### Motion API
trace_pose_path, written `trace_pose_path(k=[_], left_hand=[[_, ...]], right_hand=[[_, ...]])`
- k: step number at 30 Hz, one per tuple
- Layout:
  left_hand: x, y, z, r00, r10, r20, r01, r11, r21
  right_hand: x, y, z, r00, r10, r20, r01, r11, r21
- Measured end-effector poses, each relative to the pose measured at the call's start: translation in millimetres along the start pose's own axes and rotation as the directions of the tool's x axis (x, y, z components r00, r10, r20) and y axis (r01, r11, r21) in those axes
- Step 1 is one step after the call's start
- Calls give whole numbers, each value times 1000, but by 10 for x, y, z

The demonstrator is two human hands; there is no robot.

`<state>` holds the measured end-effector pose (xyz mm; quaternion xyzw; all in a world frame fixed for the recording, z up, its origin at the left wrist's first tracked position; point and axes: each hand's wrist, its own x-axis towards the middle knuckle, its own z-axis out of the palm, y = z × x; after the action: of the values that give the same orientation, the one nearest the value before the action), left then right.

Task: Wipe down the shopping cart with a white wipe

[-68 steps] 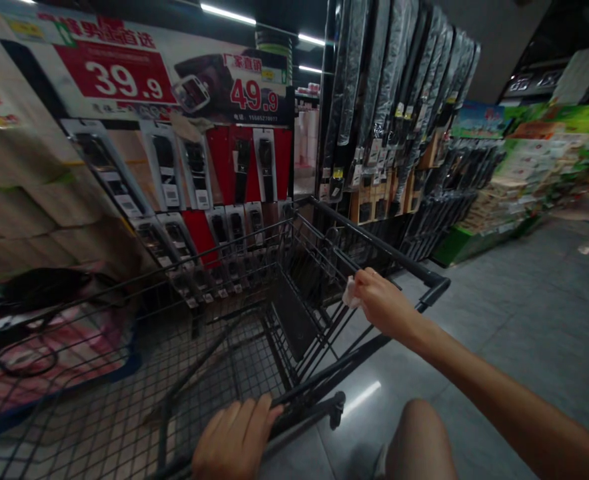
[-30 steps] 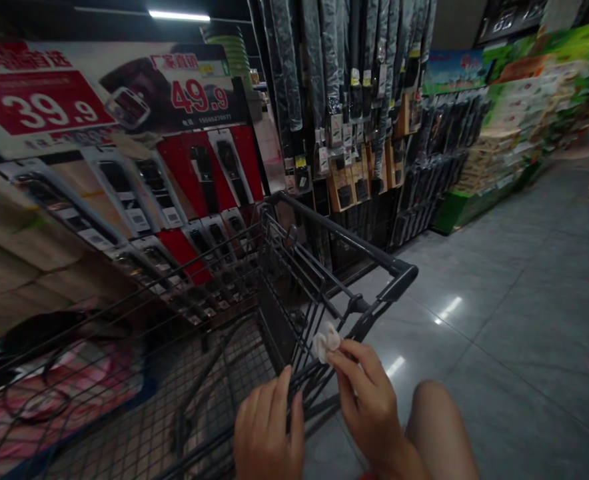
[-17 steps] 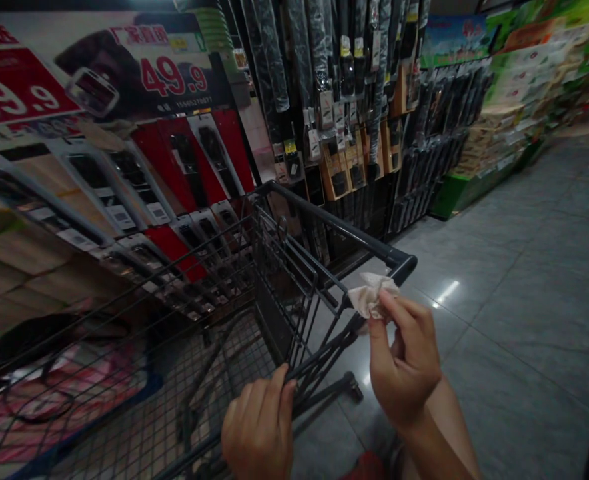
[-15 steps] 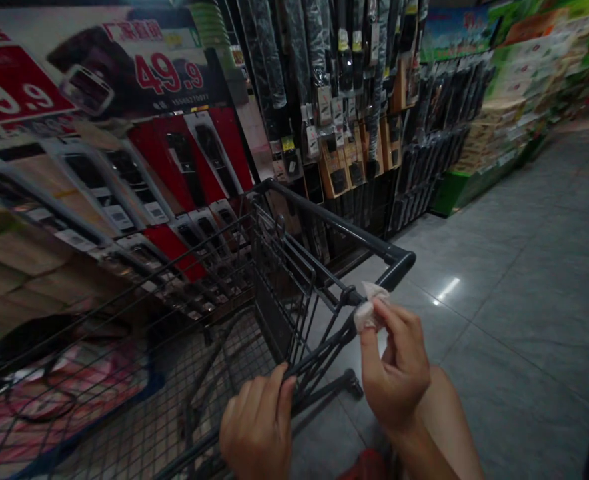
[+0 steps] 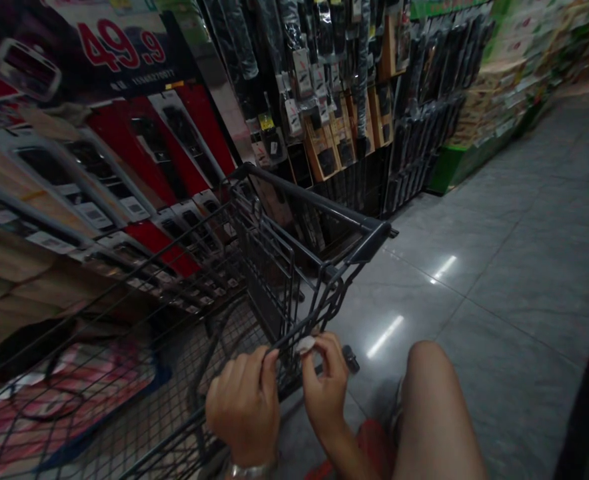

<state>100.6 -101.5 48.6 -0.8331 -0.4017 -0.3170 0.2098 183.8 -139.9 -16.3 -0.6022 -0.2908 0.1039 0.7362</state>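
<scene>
A dark metal shopping cart [image 5: 269,280] stands in front of me, its handle [image 5: 314,200] at the far end of the side rail. My left hand [image 5: 244,403] is closed over the cart's top side rail, thumb along the near side. Just right of it, my right hand [image 5: 327,383] pinches a crumpled white tissue [image 5: 305,345] between thumb and fingers. The tissue touches or lies very close to the rail; which of the two I cannot tell. Part of the tissue is covered by the fingers.
Pink-and-white patterned goods [image 5: 74,400] show behind the basket wires at lower left. Packaged belts or straps [image 5: 94,177] line a rack under a price sign [image 5: 119,50]. More hanging packages [image 5: 294,87] fill the display behind. Grey tiled floor [image 5: 499,267] runs along the right.
My right hand has moved left and down along the cart rail with the tissue, from near the handle corner to beside my left hand. The view has shifted slightly.
</scene>
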Motion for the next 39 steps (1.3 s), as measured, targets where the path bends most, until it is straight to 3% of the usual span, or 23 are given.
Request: trace_pose_path(k=[4,7,11,18,22,26,33,36,39], left_hand=[[48,-30,54,1000,-5,12,5,1000,7],[97,-52,86,1000,-17,7,17,1000,6],[160,-65,116,999,-49,15,50,999,-12],[267,-86,202,976,-171,133,170,985,18],[391,-100,234,931,-268,248,269,963,33],[554,-197,256,844,-339,417,368,930,12],[849,-669,426,766,-88,637,390,851,-352],[928,-782,506,731,-75,678,432,821,-375],[965,-829,575,726,-94,681,440,825,-355]], right_hand=[[-69,118,22,980,164,113,-173,982,73],[35,105,0,975,213,69,-221,966,138],[356,35,1,980,158,-120,-141,981,136],[667,143,205,989,7,-146,5,997,77],[572,408,343,993,45,-111,-37,997,71],[387,831,519,977,191,-96,-186,981,63],[312,1361,762,900,435,-20,-432,898,85],[372,1415,844,872,490,2,-489,869,83],[486,1381,936,862,506,-21,-502,859,95]])
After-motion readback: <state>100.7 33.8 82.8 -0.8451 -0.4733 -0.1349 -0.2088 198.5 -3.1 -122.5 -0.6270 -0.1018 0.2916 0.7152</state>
